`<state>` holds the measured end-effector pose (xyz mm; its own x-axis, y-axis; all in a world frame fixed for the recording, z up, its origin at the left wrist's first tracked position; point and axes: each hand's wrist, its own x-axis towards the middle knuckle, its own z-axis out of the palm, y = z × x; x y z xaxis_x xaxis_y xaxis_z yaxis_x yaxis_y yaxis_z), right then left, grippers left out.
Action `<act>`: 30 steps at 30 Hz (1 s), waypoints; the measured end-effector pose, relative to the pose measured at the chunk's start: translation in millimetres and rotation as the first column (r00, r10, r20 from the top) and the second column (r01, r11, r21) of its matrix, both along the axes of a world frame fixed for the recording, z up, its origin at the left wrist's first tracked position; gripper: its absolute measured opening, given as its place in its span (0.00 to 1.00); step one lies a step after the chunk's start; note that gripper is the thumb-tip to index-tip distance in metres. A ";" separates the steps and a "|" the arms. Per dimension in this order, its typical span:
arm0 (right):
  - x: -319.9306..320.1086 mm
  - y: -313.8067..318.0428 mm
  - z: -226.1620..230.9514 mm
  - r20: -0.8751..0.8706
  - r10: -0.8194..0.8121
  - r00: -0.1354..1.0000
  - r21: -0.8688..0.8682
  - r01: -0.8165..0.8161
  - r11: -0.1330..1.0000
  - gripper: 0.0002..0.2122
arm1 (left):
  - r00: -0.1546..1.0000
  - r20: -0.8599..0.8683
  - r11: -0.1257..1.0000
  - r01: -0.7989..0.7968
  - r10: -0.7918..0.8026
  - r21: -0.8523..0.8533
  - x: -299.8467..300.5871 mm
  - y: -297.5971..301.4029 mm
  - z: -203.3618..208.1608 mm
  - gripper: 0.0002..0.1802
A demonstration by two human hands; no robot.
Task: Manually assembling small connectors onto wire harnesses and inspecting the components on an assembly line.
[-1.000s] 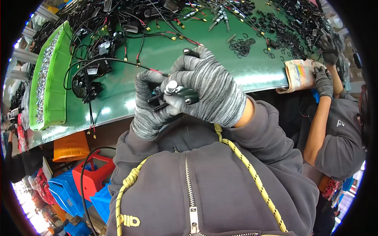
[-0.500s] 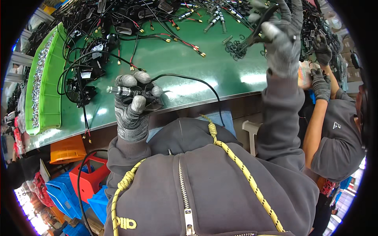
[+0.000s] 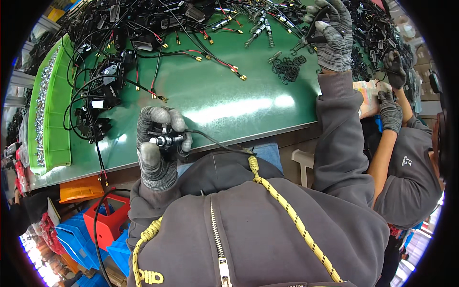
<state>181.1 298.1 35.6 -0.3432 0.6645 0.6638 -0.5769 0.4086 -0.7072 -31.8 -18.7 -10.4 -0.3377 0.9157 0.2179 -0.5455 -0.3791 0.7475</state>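
My left hand (image 3: 160, 146), in a grey knit glove, is closed around a black part with a silver cylinder (image 3: 165, 140) pointing out between thumb and fingers. A black cable (image 3: 215, 141) runs from this part toward my lap. My right hand (image 3: 333, 40), gloved too, grips black-handled pliers (image 3: 313, 36) above the far right of the table, their jaws pointing left. Just below the jaws lies a pile of small black retaining rings (image 3: 287, 70). Whether the jaws carry a ring is too small to tell.
Black assemblies with cables (image 3: 107, 81) crowd the left and back of the green table (image 3: 201, 86). Silver cylinders with springs (image 3: 258, 31) lie at the back. A green bin (image 3: 52, 110) of small metal pieces stands left. A co-worker's gloved hands (image 3: 391, 112) are at the right.
The pliers have moved clear of the ring pile with my right hand. My left hand has turned the black part, so its silver cylinder no longer points outward to the left.
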 end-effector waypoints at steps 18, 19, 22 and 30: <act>-5.4 -5.4 -3.1 -0.052 -0.011 0.999 0.007 0.011 1.000 0.32 | 0.997 -0.016 0.996 -0.072 0.072 -0.056 6.0 -0.1 4.3 0.16; -6.5 -7.1 -2.8 -0.052 -0.010 0.999 0.007 0.010 1.000 0.32 | 0.997 -0.019 0.996 -0.076 0.075 -0.052 6.1 -0.2 4.2 0.15; -7.9 -13.7 -1.8 -0.028 -0.047 0.999 0.007 0.048 0.999 0.29 | 0.996 -0.018 0.995 -0.087 0.086 -0.053 7.9 1.6 7.4 0.14; -29.5 -108.1 38.6 -0.162 0.361 0.918 -0.132 -0.383 0.914 0.23 | 0.999 -0.021 0.999 -0.039 0.039 0.009 2.7 3.9 -4.3 0.21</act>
<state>151.6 190.0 74.2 -0.5023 0.6055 0.6173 -0.7576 0.0359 -0.6517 -29.1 -14.7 -14.7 -0.3681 0.9001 0.2332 -0.5146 -0.4061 0.7551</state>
